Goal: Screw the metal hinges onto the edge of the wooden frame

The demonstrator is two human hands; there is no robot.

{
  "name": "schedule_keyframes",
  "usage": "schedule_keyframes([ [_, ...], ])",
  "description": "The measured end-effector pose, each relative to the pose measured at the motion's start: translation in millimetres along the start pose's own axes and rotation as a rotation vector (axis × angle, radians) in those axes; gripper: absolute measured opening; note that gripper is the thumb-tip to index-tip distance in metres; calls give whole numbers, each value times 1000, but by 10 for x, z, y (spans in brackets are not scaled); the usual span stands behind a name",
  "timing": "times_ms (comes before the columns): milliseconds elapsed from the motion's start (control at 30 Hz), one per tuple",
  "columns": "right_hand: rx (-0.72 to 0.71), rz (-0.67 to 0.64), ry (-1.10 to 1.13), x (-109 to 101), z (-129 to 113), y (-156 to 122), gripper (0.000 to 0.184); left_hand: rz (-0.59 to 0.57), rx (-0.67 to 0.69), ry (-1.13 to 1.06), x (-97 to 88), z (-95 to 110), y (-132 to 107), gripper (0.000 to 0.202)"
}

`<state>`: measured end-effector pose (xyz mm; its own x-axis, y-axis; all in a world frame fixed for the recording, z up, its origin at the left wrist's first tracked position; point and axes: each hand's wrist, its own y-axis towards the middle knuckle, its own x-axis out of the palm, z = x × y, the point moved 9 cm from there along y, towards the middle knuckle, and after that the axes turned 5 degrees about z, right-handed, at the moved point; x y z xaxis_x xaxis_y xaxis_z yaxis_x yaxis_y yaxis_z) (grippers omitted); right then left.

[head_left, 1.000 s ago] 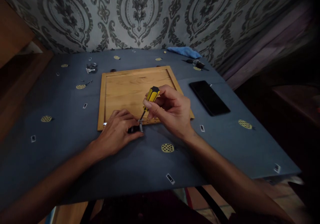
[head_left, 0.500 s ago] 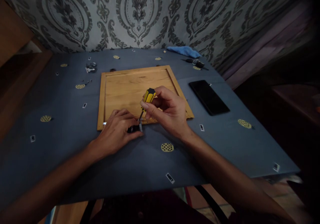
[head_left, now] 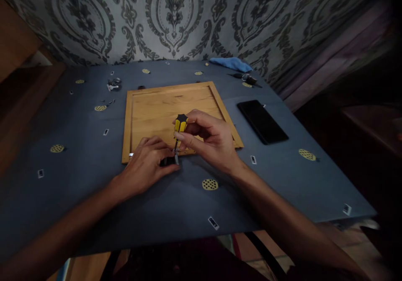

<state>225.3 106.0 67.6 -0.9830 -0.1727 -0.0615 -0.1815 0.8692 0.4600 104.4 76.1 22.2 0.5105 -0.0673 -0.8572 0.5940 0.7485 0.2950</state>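
Observation:
A framed wooden panel (head_left: 166,105), like a small cabinet door, lies flat on the table. At its front edge, my left hand (head_left: 147,163) has its thumb and fingers closed around a small metal hinge (head_left: 176,159), partly hidden by the fingers. My right hand (head_left: 215,140) pinches a short yellow-and-black screwdriver (head_left: 181,124) by its handle. The screwdriver stands nearly upright, its shaft pointing down to the hinge by my left fingertips. Whether a screw is under the tip is too small to tell.
A black phone (head_left: 262,122) lies right of the panel, with keys (head_left: 248,79) and a blue cloth (head_left: 232,64) behind it. Metal hardware (head_left: 114,84) and a few small screws (head_left: 111,101) sit at the back left. A patterned curtain (head_left: 174,17) hangs along the table's far edge.
The screwdriver's handle has swung left and is now more upright, and my right hand has shifted slightly left with it. My left hand has stayed in place on the hinge.

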Motion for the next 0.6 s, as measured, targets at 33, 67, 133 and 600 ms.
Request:
schedule_keyframes([
  [33,8,2,4,5,9,-4,30,-4,-5,-1,5,-3,0,25],
  [67,19,-3,11,13,19,-7,31,-8,-13,0,10,-9,0,24],
  [133,46,-15,22,24,40,-14,33,-13,-25,-2,16,-17,1,23],
  [600,65,-23,6,1,44,-2,32,17,11,-8,-2,1,0,25],
])
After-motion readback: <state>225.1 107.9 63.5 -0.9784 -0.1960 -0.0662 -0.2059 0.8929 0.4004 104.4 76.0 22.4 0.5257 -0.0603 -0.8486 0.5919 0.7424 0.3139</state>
